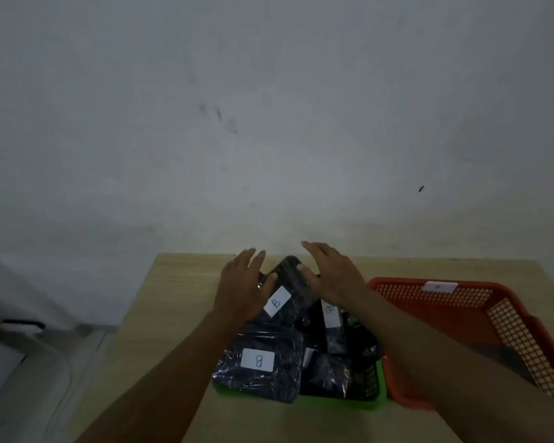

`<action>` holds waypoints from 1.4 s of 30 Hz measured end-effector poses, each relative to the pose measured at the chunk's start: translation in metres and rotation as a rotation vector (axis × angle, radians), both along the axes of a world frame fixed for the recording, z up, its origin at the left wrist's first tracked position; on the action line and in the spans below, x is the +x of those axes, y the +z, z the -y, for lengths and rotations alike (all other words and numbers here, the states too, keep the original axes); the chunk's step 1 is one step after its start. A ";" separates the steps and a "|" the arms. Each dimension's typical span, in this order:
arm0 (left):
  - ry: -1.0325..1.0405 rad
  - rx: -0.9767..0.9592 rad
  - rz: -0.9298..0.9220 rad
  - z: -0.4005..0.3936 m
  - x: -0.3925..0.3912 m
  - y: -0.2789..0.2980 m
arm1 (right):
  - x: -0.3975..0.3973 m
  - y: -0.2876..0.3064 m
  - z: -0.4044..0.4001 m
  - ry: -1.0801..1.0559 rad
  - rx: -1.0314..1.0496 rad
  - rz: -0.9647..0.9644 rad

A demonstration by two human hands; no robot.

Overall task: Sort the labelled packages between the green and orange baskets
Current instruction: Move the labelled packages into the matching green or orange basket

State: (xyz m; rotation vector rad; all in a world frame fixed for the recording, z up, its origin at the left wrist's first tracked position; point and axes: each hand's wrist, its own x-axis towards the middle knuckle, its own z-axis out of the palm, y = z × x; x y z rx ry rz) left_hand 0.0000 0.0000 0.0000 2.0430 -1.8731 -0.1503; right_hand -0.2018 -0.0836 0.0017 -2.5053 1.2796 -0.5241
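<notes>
A green basket [379,402] in the middle of the table is heaped with several dark plastic packages, each with a white label marked B. The top package [288,290] lies tilted at the far end of the heap. My left hand [242,287] rests flat on its left side with fingers spread. My right hand [335,274] lies against its right side, thumb on the package, fingers extended. Another B package [259,362] sits at the near left of the basket. The orange basket [397,284] stands to the right, partly hidden by my right forearm.
The baskets sit on a light wooden table [173,298] against a pale wall. A white label tag [438,286] hangs on the orange basket's far rim. Grey floor and a pale object lie to the left of the table.
</notes>
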 end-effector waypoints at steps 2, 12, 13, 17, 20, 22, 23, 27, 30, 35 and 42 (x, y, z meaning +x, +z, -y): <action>0.011 0.031 -0.040 0.000 0.004 -0.009 | 0.007 -0.010 0.001 -0.015 0.106 -0.026; 0.040 0.198 -0.314 -0.005 0.010 -0.051 | 0.024 -0.044 -0.009 -0.109 0.357 0.168; 0.046 0.185 -0.335 -0.005 0.010 -0.052 | 0.023 -0.043 -0.011 -0.115 0.368 0.212; 0.079 0.098 -0.431 -0.007 0.011 -0.051 | 0.015 -0.035 -0.019 -0.134 0.401 0.446; 0.101 0.030 -0.527 -0.009 0.007 -0.046 | -0.002 -0.023 -0.024 -0.166 0.465 0.649; 0.138 -0.002 -0.669 -0.010 -0.001 -0.037 | -0.018 -0.014 -0.026 -0.194 0.492 0.750; 0.158 -0.015 -0.770 -0.010 -0.006 -0.031 | -0.028 -0.011 -0.026 -0.215 0.501 0.785; 0.150 0.043 -1.173 -0.003 -0.037 -0.009 | -0.067 -0.001 -0.031 -0.319 0.575 0.922; 0.071 0.113 -1.207 0.006 -0.066 -0.003 | -0.098 0.000 -0.038 -0.354 0.571 0.981; 0.012 0.140 -1.264 0.020 -0.125 -0.003 | -0.158 0.001 -0.049 -0.420 0.499 1.006; 0.021 0.245 -1.246 0.043 -0.241 -0.016 | -0.271 -0.012 -0.049 -0.558 0.400 0.852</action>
